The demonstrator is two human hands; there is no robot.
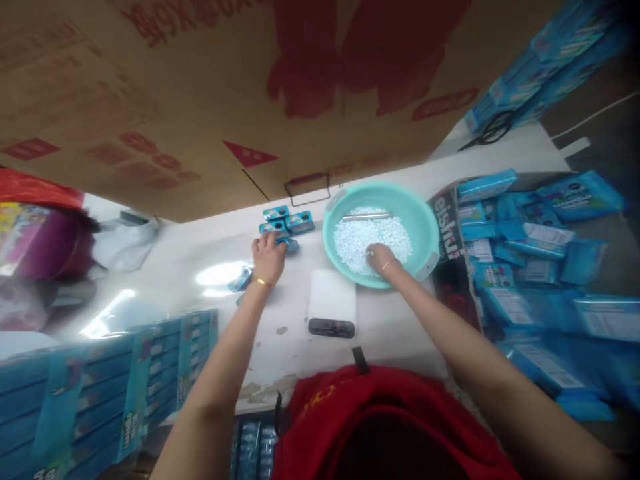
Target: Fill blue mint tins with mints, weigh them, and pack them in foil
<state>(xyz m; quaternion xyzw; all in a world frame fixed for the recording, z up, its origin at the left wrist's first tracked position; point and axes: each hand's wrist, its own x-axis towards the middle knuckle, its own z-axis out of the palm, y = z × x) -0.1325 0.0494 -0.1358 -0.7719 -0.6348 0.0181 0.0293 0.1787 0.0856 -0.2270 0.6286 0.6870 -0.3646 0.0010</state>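
Note:
My left hand (pixel 269 257) is closed over a small blue tin (pixel 290 245) on the white table (pixel 200 253), at the near edge of a cluster of blue tins (pixel 287 220). My right hand (pixel 381 259) reaches into a teal basin (pixel 420 220) and rests, fingers curled, in the heap of small white pellets (pixel 373 237); I cannot tell whether it holds any. A metal rod or scoop (pixel 366 217) lies across the pellets at the far side. Between my arms sits a white digital scale (pixel 333 303).
A large brown cardboard box (pixel 225 87) stands along the far side. An open carton of blue packets (pixel 530 267) sits at the right. Blue display boxes (pixel 100 387) lie stacked at the near left. A loose blue packet (pixel 243 279) lies by my left wrist. Scissors (pixel 493 130) are far right.

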